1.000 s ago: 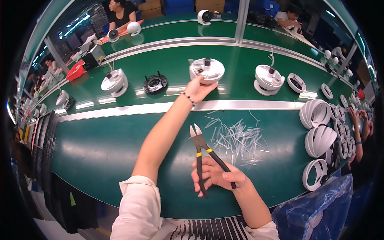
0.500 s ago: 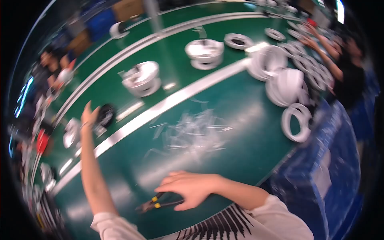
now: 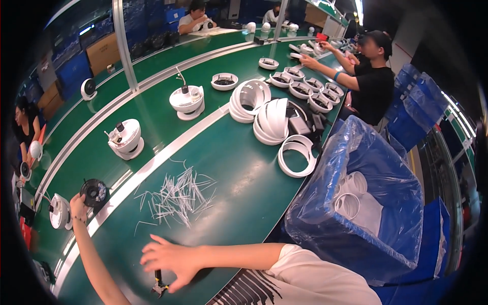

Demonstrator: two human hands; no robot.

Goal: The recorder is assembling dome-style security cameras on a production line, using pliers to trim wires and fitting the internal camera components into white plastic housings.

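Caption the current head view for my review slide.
Left hand at a round black part, right hand over pliers, pale clippings lying on the green table.

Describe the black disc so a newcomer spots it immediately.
Follow the green strip between the metal rails to the picture's lower left. There, the black disc is at the left hand, right of a white housing. Unlike its white neighbours, it's mostly black.

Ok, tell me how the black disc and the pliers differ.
The black disc is broad and round; the pliers show a narrow end with yellow marks. The black disc is at the left hand; the pliers are partly hidden by the right hand. Both have black on them.
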